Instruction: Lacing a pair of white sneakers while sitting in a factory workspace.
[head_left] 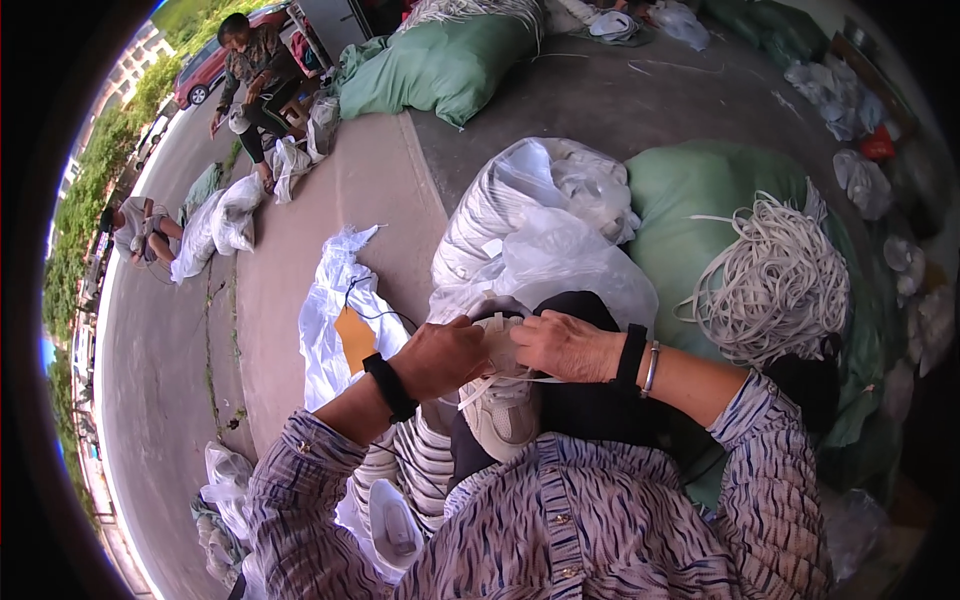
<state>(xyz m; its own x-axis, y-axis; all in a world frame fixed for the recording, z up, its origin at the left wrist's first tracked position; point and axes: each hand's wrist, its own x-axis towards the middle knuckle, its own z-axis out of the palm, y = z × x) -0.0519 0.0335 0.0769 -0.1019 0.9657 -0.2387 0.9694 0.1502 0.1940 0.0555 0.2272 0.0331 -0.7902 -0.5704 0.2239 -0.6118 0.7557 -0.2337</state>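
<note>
A beige and white sneaker [503,412] rests on my lap, its toe toward me. Over its tongue, my left hand [440,358] and my right hand [570,346] come close together from either side. Fingers of both are pinched on a pale shoelace [543,380], whose strands run across the upper of the shoe. The exact grip of the fingertips is partly hidden. Each wrist wears a black band, and a silver bracelet [650,370] circles the right one.
A coiled heap of pale laces [775,280] lies on a green sack [690,190] to my right. Ahead stands a white plastic bag [500,195] of shoes. More shoes [393,525] are stacked by my left leg. Two people [262,75] sit at the far left.
</note>
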